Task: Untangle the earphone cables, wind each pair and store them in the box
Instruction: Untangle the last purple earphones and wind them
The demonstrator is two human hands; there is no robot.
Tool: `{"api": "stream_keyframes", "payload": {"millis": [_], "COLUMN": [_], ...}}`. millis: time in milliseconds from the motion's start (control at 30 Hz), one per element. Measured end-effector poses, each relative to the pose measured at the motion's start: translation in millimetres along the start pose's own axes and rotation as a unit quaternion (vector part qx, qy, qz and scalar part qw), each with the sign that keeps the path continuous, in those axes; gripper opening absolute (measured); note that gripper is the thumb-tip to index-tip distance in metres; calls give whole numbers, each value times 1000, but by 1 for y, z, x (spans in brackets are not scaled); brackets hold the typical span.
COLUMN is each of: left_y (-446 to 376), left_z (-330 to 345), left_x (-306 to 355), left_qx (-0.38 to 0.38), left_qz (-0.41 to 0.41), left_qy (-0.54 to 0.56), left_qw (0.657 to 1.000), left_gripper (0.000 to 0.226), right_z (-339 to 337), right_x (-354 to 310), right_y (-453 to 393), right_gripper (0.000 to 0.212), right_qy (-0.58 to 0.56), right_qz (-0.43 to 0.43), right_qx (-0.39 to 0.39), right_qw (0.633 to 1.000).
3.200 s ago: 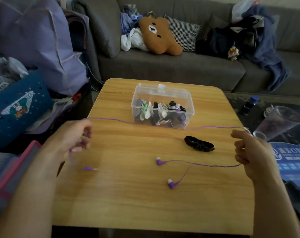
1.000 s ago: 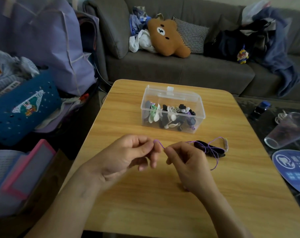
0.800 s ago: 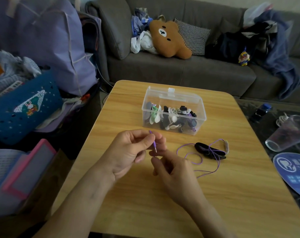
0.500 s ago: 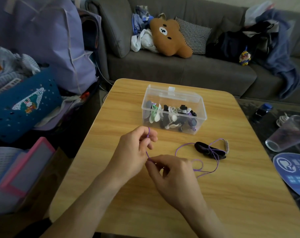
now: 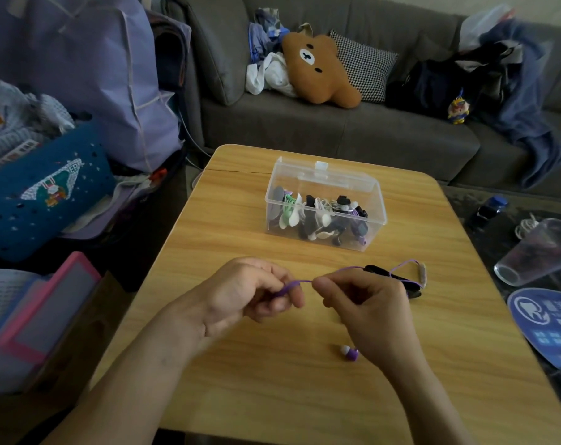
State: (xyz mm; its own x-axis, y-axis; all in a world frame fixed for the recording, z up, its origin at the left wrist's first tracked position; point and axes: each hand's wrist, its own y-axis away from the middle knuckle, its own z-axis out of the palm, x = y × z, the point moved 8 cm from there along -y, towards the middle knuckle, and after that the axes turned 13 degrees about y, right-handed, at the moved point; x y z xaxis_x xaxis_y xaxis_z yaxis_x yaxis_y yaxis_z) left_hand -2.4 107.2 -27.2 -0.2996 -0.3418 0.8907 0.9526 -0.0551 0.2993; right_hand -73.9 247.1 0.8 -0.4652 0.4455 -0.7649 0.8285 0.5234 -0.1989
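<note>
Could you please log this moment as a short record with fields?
surface: wooden table
left hand: pinches thin purple earphone cable
right hand: pinches the same cable
cable run: trails right over black wound earphone bundle
loose end: purple earbud on table by right hand
clear plastic box: holds wound earphones, lid open

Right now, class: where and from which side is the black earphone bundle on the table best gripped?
Pinch the black earphone bundle across its narrow middle, coming from above. It lies flat and elongated on the table, right of the right hand, with purple cable draped across it, so lift gently.
</note>
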Motion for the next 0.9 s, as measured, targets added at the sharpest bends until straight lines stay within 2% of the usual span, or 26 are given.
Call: {"api": "stream_keyframes", "payload": {"millis": [100, 200, 267, 400, 500, 600, 667, 733, 800, 900], "left_y": [-3, -4, -3, 4, 7, 8, 4, 0, -2, 0], "left_z": [-1, -11, -20, -31, -22, -14, -11, -8, -3, 1], "left_x": [2, 7, 15, 29, 33, 34, 28, 19, 12, 10], "left_qx": [16, 61, 75, 136, 139, 150, 149, 120, 80, 52], "left_qz": [-1, 31, 92, 195, 231, 248, 227, 179, 136, 102], "left_qy": [151, 355, 412, 311, 210, 52, -72, -145, -168, -177], "left_qw": [988, 932, 903, 920, 940, 956, 960, 966, 973, 978], "left_gripper": [38, 52, 49, 29, 24, 19, 15, 19, 24, 25], "right_z": [9, 22, 32, 48, 55, 56, 51, 43, 34, 23], "right_x": [-1, -6, -10, -18, -20, -26, -31, -36, -42, -42], "right_y": [2, 7, 12, 19, 22, 26, 26, 25, 26, 25], "right_gripper": [12, 14, 13, 16, 19, 18, 16, 17, 25, 12], "right_qy": [-9, -28, -9, 21, 43, 84, 91, 91, 80, 36], "right_qz": [0, 2, -11, -41, -52, -103, -131, -160, -184, -186], "right_qx": [-12, -29, -45, -68, -105, -121, -117, -98, -77, -53], "right_qw": [1000, 999, 999, 997, 992, 984, 980, 978, 977, 980]}}
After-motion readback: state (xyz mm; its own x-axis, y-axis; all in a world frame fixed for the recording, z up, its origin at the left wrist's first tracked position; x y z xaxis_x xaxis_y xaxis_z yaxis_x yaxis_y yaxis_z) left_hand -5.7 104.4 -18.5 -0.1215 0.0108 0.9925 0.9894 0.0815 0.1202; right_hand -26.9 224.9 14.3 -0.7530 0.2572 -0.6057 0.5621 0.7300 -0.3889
